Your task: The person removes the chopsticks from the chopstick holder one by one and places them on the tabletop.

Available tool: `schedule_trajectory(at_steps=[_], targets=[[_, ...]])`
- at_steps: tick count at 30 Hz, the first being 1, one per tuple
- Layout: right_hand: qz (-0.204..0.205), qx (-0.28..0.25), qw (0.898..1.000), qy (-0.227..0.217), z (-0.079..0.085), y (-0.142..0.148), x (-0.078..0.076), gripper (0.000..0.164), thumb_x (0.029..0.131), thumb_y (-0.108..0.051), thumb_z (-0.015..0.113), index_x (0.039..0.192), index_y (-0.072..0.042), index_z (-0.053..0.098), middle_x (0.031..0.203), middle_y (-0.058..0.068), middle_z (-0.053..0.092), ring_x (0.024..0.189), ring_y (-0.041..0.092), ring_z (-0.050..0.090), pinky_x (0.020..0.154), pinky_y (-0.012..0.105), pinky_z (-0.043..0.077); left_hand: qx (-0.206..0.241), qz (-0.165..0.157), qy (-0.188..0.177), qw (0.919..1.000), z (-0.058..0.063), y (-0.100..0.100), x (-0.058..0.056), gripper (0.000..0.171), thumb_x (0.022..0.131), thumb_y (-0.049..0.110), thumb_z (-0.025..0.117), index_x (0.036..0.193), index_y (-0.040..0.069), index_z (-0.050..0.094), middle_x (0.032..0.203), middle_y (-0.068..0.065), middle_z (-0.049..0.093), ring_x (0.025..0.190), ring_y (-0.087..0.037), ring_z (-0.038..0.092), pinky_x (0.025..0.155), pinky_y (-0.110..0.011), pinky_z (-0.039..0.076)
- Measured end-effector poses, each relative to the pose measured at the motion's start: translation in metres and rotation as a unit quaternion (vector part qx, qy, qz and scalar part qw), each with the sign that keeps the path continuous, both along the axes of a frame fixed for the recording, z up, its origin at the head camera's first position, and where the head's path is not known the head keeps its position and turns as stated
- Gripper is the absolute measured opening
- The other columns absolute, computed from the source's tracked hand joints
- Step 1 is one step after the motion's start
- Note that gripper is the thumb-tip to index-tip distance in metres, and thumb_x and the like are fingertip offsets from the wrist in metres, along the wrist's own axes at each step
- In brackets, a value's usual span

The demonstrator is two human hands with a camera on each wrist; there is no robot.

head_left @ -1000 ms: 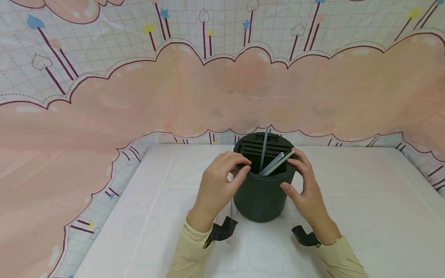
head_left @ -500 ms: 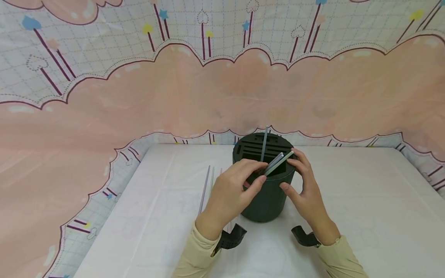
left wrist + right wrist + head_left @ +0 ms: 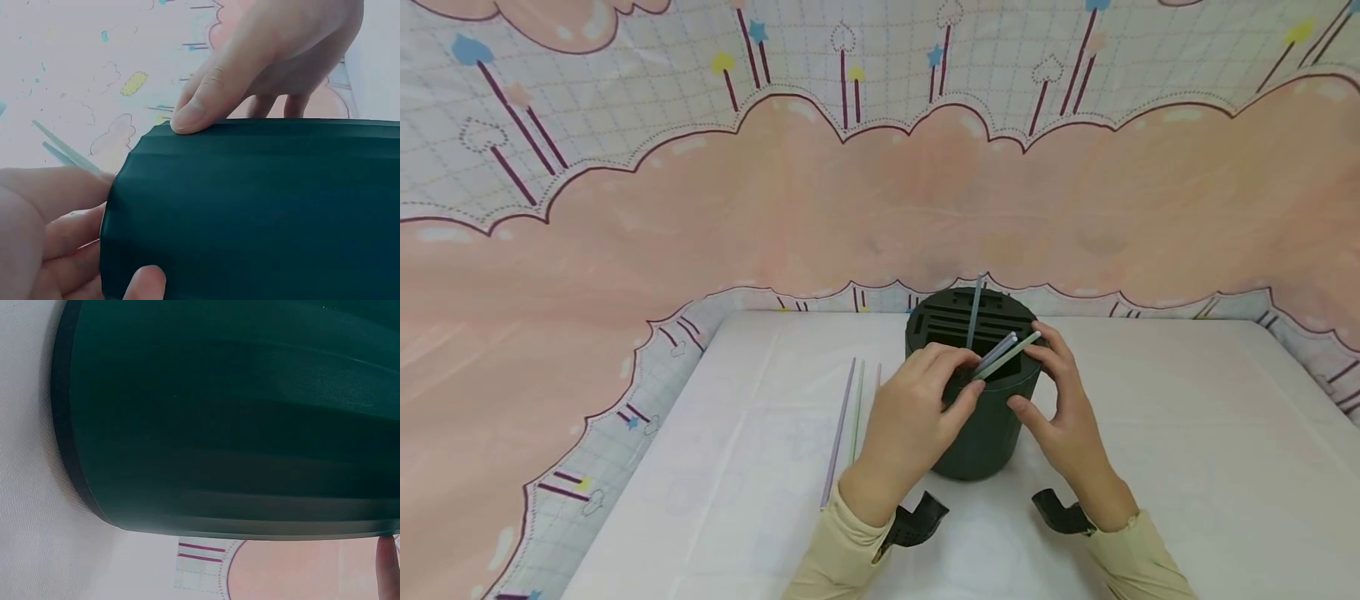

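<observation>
A dark green, round knife holder (image 3: 973,446) with a slotted top stands upright on the table. Several drinking straws (image 3: 1000,357), bluish and pale green, lean to the right in its front opening. One grey-blue straw (image 3: 974,312) rises more steeply behind them. My left hand (image 3: 913,417) pinches the leaning straws low down, at the near rim; its fingertips are partly hidden. My right hand (image 3: 1063,408) holds the holder's right side, thumb on the wall and fingers at the rim. In the left wrist view, straw ends (image 3: 69,153) show beyond my left thumb (image 3: 69,190).
A purple straw (image 3: 838,429), a green straw (image 3: 857,408) and a pink one (image 3: 878,375) lie on the white tabletop (image 3: 760,467), left of the holder and partly behind my left hand. A patterned peach-coloured cloth (image 3: 850,217) hangs behind the table.
My left hand has moved right from the holder's left rim to the leaning straws, uncovering the straws on the table. The right hand has stayed at the holder.
</observation>
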State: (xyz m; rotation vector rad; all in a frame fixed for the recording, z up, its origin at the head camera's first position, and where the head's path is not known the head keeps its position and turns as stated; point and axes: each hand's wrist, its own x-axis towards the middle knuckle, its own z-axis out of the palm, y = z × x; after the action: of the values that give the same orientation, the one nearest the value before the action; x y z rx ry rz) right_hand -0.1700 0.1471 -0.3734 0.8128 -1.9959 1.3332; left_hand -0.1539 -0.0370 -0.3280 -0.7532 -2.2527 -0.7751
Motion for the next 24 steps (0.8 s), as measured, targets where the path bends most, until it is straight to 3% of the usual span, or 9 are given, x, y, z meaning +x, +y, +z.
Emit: schedule_trajectory(at_steps=[5, 11, 24], targets=[[-0.011, 0.004, 1.000, -0.002, -0.0009, -0.0015, 0.0029, 0.055, 0.086, -0.031, 0.058, 0.123, 0.006, 0.040, 0.139, 0.020, 0.026, 0.125, 0.018, 0.031, 0.099, 0.019, 0.026, 0.009, 0.011, -0.013, 0.9998, -0.0017, 0.0004, 0.0019, 0.022, 0.085, 0.028, 0.061, 0.104, 0.016, 0.062, 0.099, 0.009, 0.060, 0.081, -0.005, 0.051, 0.065, -0.017, 0.043], [-0.016, 0.006, 1.000, 0.001, -0.0010, -0.0032, 0.0041, 0.056, 0.086, -0.033, 0.058, 0.123, 0.006, 0.040, 0.139, 0.021, 0.027, 0.126, 0.019, 0.029, 0.099, 0.019, 0.026, 0.022, 0.023, 0.005, 0.9995, -0.0041, 0.0033, 0.0017, 0.023, 0.085, 0.029, 0.061, 0.103, 0.016, 0.065, 0.100, 0.009, 0.062, 0.084, -0.006, 0.052, 0.068, -0.018, 0.044], [-0.013, 0.010, 1.000, -0.002, -0.0003, -0.0023, 0.0052, 0.056, 0.086, -0.031, 0.058, 0.123, 0.007, 0.040, 0.139, 0.019, 0.027, 0.126, 0.028, 0.029, 0.099, 0.019, 0.025, 0.076, 0.002, 0.028, 0.9967, -0.0077, 0.0007, -0.0032, 0.017, 0.082, 0.026, 0.064, 0.093, 0.013, 0.069, 0.088, 0.009, 0.064, 0.077, -0.003, 0.052, 0.063, -0.013, 0.041]])
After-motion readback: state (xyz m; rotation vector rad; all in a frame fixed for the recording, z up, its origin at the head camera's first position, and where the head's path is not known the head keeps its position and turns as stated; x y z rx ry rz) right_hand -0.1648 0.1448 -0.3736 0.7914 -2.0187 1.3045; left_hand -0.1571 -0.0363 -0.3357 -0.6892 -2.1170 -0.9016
